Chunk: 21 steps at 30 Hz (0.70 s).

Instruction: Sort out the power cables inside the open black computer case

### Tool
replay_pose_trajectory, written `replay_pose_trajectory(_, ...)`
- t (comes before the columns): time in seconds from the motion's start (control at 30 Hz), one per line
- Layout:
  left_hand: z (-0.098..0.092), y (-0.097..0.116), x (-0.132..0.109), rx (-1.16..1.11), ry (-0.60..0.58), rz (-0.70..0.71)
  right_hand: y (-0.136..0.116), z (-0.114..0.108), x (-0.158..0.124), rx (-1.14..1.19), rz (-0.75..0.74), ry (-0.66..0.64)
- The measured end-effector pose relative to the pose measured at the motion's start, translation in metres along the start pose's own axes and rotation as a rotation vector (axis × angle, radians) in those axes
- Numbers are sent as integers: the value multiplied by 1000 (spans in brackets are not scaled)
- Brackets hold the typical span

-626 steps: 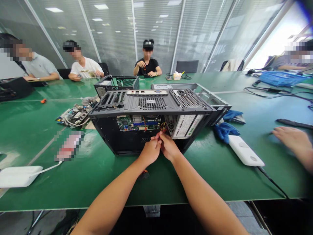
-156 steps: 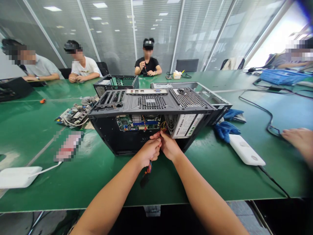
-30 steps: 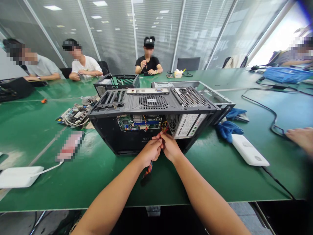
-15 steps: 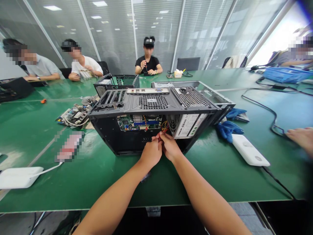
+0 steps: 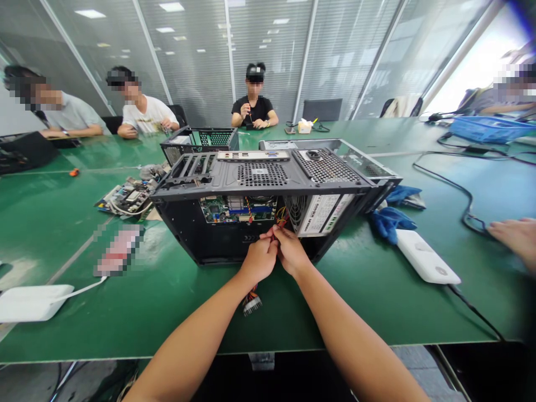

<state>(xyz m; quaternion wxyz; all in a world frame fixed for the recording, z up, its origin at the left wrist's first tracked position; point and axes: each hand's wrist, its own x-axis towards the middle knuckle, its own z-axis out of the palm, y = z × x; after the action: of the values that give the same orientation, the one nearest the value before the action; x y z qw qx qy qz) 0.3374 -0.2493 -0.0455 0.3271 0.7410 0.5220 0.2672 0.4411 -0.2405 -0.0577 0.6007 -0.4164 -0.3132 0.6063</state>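
A black computer case [image 5: 218,245] lies with its open side towards me, a green motherboard [image 5: 218,211] and a power supply [image 5: 324,215] inside. My left hand [image 5: 260,258] and my right hand [image 5: 292,249] meet at the opening below the power supply, fingers closed around the red and yellow cables [image 5: 282,215]. Exactly which wire each one pinches is hidden. Below my left wrist, a wide cable connector [image 5: 252,305] hangs over the green table [image 5: 167,329].
Left are a loose circuit board [image 5: 129,195], a blurred phone [image 5: 119,249] and a white power bank [image 5: 36,303]. Right are blue gloves [image 5: 389,223], a white device [image 5: 427,257], black cables and another person's hand [image 5: 515,237]. More cases and seated people are behind.
The wide connector has come further into view below my left wrist. Both my hands stay nearly in place. A seated person at the left has moved a hand outwards.
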Motion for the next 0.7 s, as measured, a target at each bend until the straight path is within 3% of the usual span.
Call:
replay_pose_trajectory(0.17,0,2,-1,198,14,39,2,1,1,0,-34,19)
replay_pose_trajectory(0.5,-8,11,-6,401,-24,-59,1,2,2,-30,-35,25)
replay_pose_trajectory(0.7,-7,6,-2,241,-6,3,1,1,1,-20,-35,13)
